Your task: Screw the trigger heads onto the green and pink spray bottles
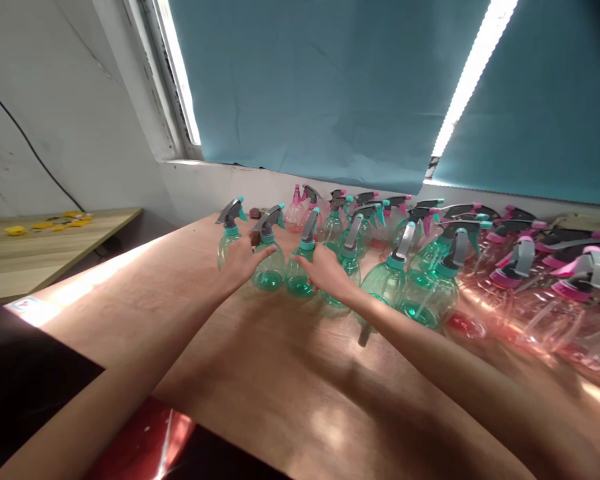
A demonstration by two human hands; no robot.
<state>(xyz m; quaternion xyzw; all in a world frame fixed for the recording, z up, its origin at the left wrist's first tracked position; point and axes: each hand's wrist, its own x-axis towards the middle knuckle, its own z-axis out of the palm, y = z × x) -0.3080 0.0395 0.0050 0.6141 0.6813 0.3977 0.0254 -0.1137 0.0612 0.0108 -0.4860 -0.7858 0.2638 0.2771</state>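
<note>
My left hand is closed round the left side of a green spray bottle, with its thumb across the shoulder below the teal collar. Another green spray bottle stands just behind that hand, partly covered by it. My right hand grips a neighbouring green spray bottle from the right, its thumb on the front and some fingertips hidden by the bottle. Both held bottles are upright on the table. Close to my right hand stand more green spray bottles with grey triggers.
Pink spray bottles crowd the right of the wooden table, with others behind along the wall. A blue curtain hangs over the window. Yellow pieces lie on a side table. A red surface shows below the front edge.
</note>
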